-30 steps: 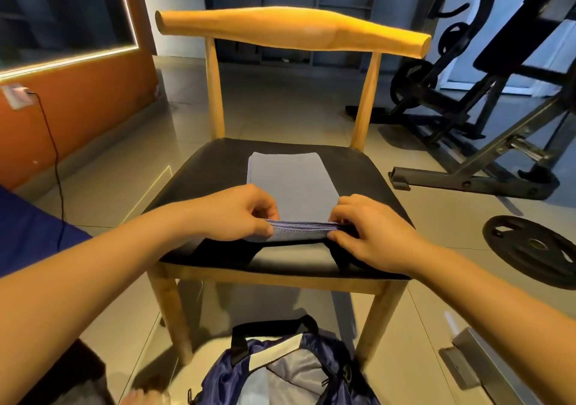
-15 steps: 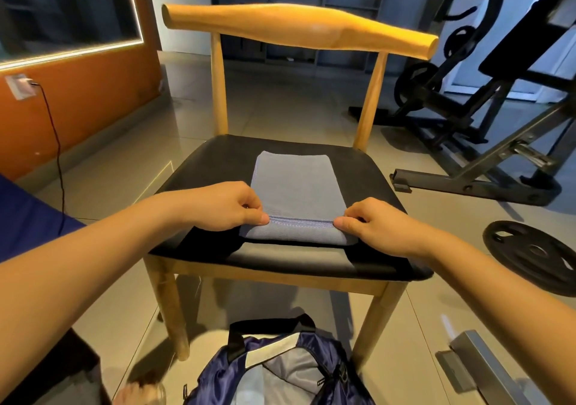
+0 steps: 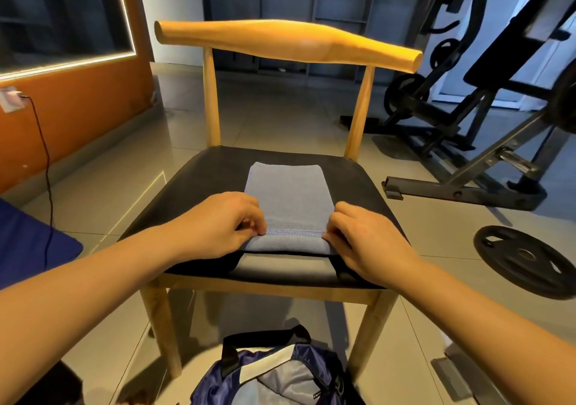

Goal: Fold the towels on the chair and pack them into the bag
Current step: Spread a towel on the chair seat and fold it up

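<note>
Your left hand and right hand each pinch the stitched near hem of the folded grey-blue towel on the chair seat.

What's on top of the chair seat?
A folded grey towel lies on the black seat; the left hand and right hand pinch its near hem. The seat beneath the towel is covered.

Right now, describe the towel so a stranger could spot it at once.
Find the wooden chair with the curved backrest. On its black seat lies the towel, a flat grey-blue rectangle whose near stitched hem the left hand and right hand pinch. Unlike the shiny blue bag on the floor, it is matte and folded.
</note>
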`<state>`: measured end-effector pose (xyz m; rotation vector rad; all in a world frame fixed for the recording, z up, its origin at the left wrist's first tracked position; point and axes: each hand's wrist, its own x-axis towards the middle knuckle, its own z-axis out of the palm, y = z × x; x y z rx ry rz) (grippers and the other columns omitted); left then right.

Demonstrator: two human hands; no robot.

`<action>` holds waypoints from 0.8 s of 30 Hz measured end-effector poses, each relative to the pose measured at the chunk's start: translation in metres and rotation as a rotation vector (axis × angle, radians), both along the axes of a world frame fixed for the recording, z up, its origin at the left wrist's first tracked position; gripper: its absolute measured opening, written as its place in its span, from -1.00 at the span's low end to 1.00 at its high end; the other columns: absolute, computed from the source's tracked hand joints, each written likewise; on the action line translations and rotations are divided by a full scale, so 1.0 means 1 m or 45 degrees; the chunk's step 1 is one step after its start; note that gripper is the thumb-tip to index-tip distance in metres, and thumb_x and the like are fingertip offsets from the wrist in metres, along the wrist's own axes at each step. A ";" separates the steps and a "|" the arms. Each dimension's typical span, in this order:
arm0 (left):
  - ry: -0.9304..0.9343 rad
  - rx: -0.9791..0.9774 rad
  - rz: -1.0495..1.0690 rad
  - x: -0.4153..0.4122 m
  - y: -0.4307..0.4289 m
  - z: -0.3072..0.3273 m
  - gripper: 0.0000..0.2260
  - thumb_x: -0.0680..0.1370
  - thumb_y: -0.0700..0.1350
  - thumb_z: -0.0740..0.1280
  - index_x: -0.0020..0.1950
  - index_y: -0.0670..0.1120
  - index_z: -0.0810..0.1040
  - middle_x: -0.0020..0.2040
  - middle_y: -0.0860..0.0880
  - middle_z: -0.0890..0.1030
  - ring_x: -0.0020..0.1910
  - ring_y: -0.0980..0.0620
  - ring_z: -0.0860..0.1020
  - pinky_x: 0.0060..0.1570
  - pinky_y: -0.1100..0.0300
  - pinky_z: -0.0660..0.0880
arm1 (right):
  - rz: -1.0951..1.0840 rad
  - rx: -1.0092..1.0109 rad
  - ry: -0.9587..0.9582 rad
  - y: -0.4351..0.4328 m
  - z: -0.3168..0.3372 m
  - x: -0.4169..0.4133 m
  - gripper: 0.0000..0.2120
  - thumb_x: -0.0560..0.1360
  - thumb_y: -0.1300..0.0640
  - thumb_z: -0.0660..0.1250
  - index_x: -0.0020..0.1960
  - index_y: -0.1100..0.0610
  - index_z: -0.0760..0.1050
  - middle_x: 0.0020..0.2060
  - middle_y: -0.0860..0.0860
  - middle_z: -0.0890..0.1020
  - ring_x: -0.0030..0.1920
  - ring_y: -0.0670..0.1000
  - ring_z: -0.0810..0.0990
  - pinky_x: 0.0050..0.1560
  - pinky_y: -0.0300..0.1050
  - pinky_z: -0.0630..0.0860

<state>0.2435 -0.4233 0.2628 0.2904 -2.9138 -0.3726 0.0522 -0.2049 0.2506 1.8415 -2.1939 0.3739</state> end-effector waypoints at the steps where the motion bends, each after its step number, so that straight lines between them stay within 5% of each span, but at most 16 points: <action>1: 0.007 -0.038 -0.009 0.001 0.001 0.000 -0.87 0.61 -0.04 0.39 0.07 0.16 0.69 -0.05 0.29 0.54 -0.01 0.27 0.51 0.04 0.41 0.45 | 0.006 0.024 -0.002 0.002 -0.001 0.000 -0.78 0.66 -0.06 0.22 0.07 0.06 0.56 -0.01 -0.03 0.57 -0.09 -0.03 0.54 -0.10 -0.13 0.55; 6: -0.042 -0.103 -0.065 0.006 0.004 0.004 -0.78 0.54 0.21 0.40 0.12 0.19 0.66 0.01 0.27 0.56 0.02 0.25 0.51 0.04 0.43 0.46 | 0.074 0.141 0.079 0.012 0.001 -0.002 -0.68 0.59 -0.27 0.22 0.13 -0.05 0.51 0.00 -0.13 0.51 -0.06 -0.09 0.49 -0.13 -0.22 0.54; 11: 0.057 -0.123 0.007 0.005 0.008 -0.001 -0.82 0.58 0.13 0.39 0.14 0.14 0.65 0.00 0.25 0.58 -0.01 0.23 0.52 0.10 0.41 0.37 | -0.007 0.169 -0.061 0.007 0.005 0.000 -0.81 0.64 -0.08 0.26 0.14 0.00 0.53 0.02 -0.09 0.51 -0.03 -0.07 0.50 -0.05 -0.14 0.55; 14: 0.061 0.123 0.127 0.003 0.008 0.000 -0.91 0.60 0.06 0.39 0.05 0.11 0.66 -0.07 0.19 0.63 -0.08 0.16 0.57 -0.06 0.39 0.40 | -0.056 0.251 -0.249 0.004 0.015 -0.003 -0.81 0.66 -0.08 0.23 0.08 0.00 0.53 -0.06 -0.12 0.49 -0.08 -0.08 0.49 -0.10 -0.20 0.46; 19: -0.023 0.631 0.260 -0.005 0.002 0.008 -0.94 0.61 -0.04 0.40 -0.05 0.05 0.66 -0.13 0.07 0.70 -0.09 0.10 0.66 0.01 0.23 0.56 | -0.171 0.323 -0.594 -0.002 0.019 -0.010 -0.76 0.66 -0.04 0.24 -0.06 0.07 0.55 -0.14 0.03 0.59 -0.12 0.04 0.57 -0.01 0.10 0.55; 22: 0.020 0.636 0.348 -0.011 -0.003 0.008 -0.94 0.58 -0.01 0.43 -0.05 0.03 0.66 -0.15 0.01 0.70 -0.11 0.05 0.65 0.00 0.19 0.57 | -0.274 0.288 -0.690 -0.009 0.015 -0.015 -0.70 0.62 -0.06 0.29 -0.10 0.16 0.58 -0.20 0.16 0.62 -0.24 0.04 0.54 -0.17 0.02 0.51; 24: 0.053 0.522 0.402 -0.014 -0.005 0.003 -0.91 0.56 0.03 0.46 -0.08 0.03 0.63 -0.19 0.03 0.67 -0.16 0.05 0.63 -0.07 0.19 0.56 | -0.336 0.162 -0.708 -0.013 0.013 -0.017 -0.75 0.57 -0.09 0.38 -0.11 0.09 0.56 -0.24 0.06 0.62 -0.24 -0.02 0.57 -0.19 -0.09 0.52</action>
